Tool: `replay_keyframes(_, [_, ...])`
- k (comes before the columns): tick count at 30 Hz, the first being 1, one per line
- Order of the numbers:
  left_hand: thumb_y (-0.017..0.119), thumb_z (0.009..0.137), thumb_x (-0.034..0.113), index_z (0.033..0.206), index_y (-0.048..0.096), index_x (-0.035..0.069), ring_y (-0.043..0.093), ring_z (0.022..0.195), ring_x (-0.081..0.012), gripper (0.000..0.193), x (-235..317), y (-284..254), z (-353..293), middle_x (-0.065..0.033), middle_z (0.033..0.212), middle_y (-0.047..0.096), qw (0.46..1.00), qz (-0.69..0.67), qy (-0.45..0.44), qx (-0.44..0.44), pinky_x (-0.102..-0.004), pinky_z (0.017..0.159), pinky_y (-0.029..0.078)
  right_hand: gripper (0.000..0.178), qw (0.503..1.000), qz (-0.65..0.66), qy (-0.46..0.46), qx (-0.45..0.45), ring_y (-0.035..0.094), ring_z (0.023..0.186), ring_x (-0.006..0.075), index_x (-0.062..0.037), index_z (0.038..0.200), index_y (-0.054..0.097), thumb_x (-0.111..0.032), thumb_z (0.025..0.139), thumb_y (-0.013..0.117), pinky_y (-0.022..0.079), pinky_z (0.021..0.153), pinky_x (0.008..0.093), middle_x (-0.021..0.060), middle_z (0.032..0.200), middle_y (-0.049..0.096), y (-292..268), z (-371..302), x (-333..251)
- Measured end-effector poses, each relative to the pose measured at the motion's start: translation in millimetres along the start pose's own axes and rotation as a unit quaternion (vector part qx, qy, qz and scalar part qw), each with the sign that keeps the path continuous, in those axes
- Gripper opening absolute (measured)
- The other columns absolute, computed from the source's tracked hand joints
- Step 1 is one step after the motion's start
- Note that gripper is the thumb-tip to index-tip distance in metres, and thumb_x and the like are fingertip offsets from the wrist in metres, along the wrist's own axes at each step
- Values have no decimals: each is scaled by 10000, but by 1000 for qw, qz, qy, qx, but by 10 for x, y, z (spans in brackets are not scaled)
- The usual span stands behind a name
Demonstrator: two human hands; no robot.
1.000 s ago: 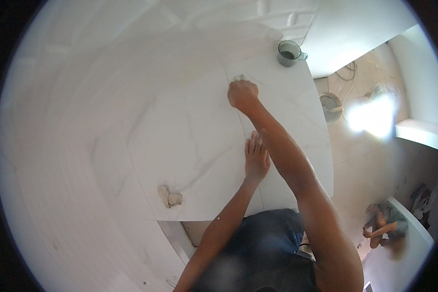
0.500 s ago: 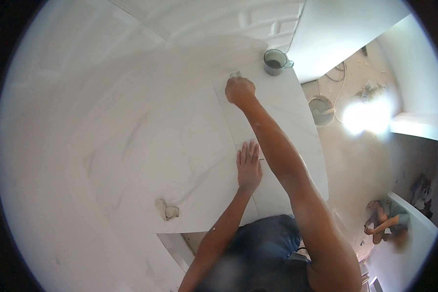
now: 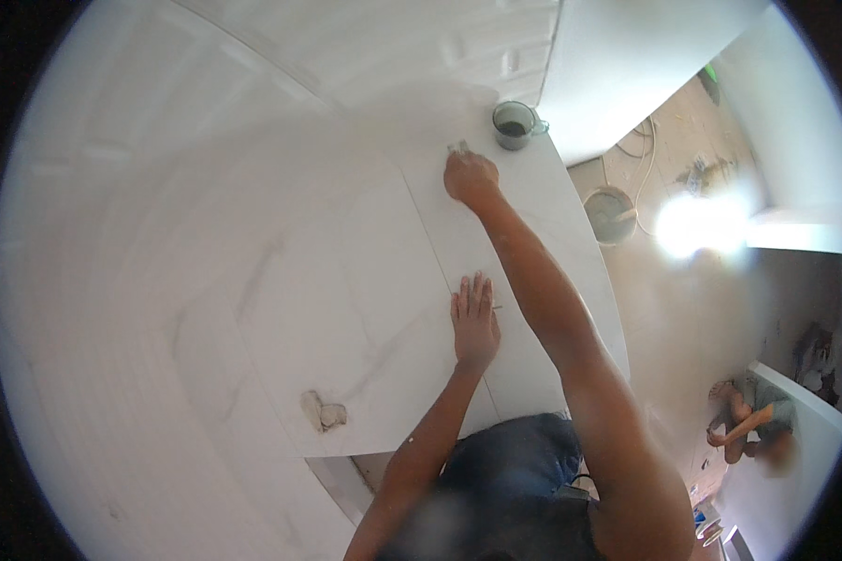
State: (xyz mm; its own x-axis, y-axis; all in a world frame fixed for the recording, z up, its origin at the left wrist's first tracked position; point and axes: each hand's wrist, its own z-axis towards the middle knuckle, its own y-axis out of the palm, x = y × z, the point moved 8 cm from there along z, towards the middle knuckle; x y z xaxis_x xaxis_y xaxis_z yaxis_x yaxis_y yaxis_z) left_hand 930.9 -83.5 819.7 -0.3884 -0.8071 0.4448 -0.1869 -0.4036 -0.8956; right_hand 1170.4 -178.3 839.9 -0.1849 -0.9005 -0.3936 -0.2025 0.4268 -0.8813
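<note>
My right hand is closed at the far part of a white, grey-veined slab. A small pale bit shows past its knuckles; what it is I cannot make out. Lying flat beside the seam in the slab is my left hand, its fingers stretched toward the far side. A short thin dark piece pokes out by its edge; whether the hand touches it is unclear. Beyond my right hand stands a clear glass mug with something dark in it, its handle pointing right.
A ragged hole opens in the slab at the near left. White walls rise behind. Down to the right, a bucket and a pale hose are on the dirty floor. Another person sits low at the far right.
My right hand has shifted slightly right and nearer along the slab, still closed. The left hand stays flat in place. The view has tilted a little.
</note>
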Motion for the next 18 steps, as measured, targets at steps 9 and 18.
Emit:
replay_keyframes(9, [513,866,44,1429,377,55,238,1423,-344,579,-11,-2,131,-117,1534,291,1000,12,-3,17,-530,1138,196,322,996,-20,78,-44,664,935,364,-50,1141,603,-168,892,436,525,831,472,206,1000,674,-58,-954,659])
replay_keyframes(18, [463,868,-1,1450,319,41,212,1423,-380,601,41,-44,120,-145,1532,275,1000,-19,0,10,-556,1149,144,307,995,-36,92,4,668,902,384,-32,1076,655,-101,834,480,529,806,475,248,936,674,-685,-685,1374])
